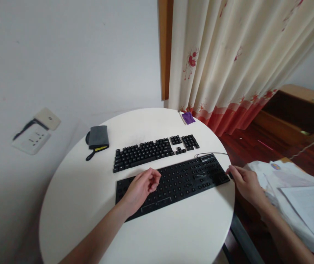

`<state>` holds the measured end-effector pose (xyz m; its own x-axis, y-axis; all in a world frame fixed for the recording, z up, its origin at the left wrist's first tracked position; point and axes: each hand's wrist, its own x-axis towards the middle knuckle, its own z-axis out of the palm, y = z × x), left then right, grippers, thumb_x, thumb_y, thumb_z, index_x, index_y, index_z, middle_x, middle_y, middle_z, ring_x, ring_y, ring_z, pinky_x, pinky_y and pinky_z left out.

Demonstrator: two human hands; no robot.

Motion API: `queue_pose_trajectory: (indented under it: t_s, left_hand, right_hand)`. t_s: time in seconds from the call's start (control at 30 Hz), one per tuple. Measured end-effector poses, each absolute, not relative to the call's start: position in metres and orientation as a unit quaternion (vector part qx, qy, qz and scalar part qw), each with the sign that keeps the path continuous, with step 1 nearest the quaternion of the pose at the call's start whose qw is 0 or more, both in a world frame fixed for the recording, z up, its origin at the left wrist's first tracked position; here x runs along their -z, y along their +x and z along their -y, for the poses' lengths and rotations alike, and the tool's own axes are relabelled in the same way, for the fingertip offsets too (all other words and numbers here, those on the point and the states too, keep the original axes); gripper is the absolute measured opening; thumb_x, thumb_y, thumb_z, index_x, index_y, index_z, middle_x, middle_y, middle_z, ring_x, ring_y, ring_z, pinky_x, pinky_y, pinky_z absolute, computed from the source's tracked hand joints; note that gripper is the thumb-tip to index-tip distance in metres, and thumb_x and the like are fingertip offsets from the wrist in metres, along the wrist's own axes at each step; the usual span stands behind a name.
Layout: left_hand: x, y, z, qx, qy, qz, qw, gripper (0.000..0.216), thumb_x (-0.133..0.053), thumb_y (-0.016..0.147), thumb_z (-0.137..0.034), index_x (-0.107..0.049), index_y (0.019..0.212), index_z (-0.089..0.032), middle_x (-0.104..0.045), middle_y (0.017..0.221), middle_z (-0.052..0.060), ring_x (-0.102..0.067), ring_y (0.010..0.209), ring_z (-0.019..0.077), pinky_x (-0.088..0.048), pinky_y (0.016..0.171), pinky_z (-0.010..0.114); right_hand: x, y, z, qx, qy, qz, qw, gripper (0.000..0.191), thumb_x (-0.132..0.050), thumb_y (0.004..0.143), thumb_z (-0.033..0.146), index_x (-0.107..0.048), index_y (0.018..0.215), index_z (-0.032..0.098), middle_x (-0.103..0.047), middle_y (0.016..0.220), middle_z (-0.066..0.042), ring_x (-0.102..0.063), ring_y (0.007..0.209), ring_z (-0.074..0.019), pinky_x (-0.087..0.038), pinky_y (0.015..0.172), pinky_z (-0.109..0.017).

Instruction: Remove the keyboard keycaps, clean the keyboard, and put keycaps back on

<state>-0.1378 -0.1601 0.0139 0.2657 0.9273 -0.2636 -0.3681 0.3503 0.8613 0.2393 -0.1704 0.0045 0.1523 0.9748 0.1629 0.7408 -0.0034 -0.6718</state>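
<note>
A black keyboard base [176,181] with its keycaps off lies tilted across the white round table [173,234], bare switch stems showing. Behind it, black keycaps [143,154] are laid out in keyboard order. My left hand [143,185] is over the left half of the base, fingers curled in; whatever they hold, if anything, is hidden. At the base's right end, by the table edge, is my right hand [244,181], thumb and fingers drawn together. A small dark patch shows at its fingertips, too unclear to name. Whether either hand touches the base I cannot tell.
A grey pouch [98,136] with a strap lies at the table's left rear. A purple cloth [188,118] is at the back edge. A thin cable [211,153] runs behind the base. Papers [305,198] lie on a lower surface at right. Curtains [214,55] hang behind.
</note>
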Motion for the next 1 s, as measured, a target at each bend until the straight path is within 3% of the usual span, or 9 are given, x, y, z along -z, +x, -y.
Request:
queue_pose_trajectory:
  t_s: [0.17,0.33,0.47,1.0]
  left_hand:
    - [-0.013,-0.138,0.16,-0.454,0.342,-0.402,0.718,0.032,-0.06,0.092,-0.044,-0.068,0.088,-0.013,-0.055,0.072,0.002,-0.044,0.06,0.0104,-0.029,0.054,0.024]
    - [-0.013,-0.138,0.16,-0.456,0.342,-0.399,0.718,0.032,-0.059,0.093,-0.043,-0.068,0.087,-0.013,-0.055,0.072,0.002,-0.044,0.061,0.0101,-0.028,0.054,0.024]
    - [-0.011,-0.138,0.159,-0.457,0.342,-0.398,0.718,0.033,-0.058,0.093,-0.043,-0.068,0.087,-0.012,-0.055,0.072,0.002,-0.043,0.06,0.0098,-0.029,0.055,0.025]
    - [-0.012,-0.137,0.159,-0.455,0.345,-0.409,0.712,0.032,-0.06,0.092,-0.042,-0.068,0.085,-0.011,-0.055,0.074,0.003,-0.044,0.063,0.0099,-0.031,0.055,0.024]
  right_hand:
    - [-0.009,0.232,0.172,-0.113,-0.647,0.71,0.255,0.037,-0.049,0.092,0.049,-0.068,0.073,0.024,-0.073,0.074,-0.006,-0.067,0.065,-0.0234,-0.044,0.06,-0.031]
    - [0.001,0.247,0.166,-0.215,-0.681,0.624,0.317,0.048,-0.041,0.094,0.056,-0.065,0.072,0.021,-0.061,0.055,-0.002,-0.055,0.048,-0.0177,-0.039,0.05,-0.028]
    - [0.01,0.256,0.164,-0.304,-0.672,0.555,0.386,0.049,-0.044,0.093,0.059,-0.066,0.077,0.018,-0.059,0.055,-0.001,-0.05,0.047,-0.0153,-0.036,0.045,-0.027]
    - [-0.004,0.248,0.165,-0.339,-0.67,0.444,0.49,0.045,-0.055,0.086,0.059,-0.062,0.067,0.018,-0.055,0.048,0.0,-0.045,0.041,-0.0119,-0.032,0.039,-0.024]
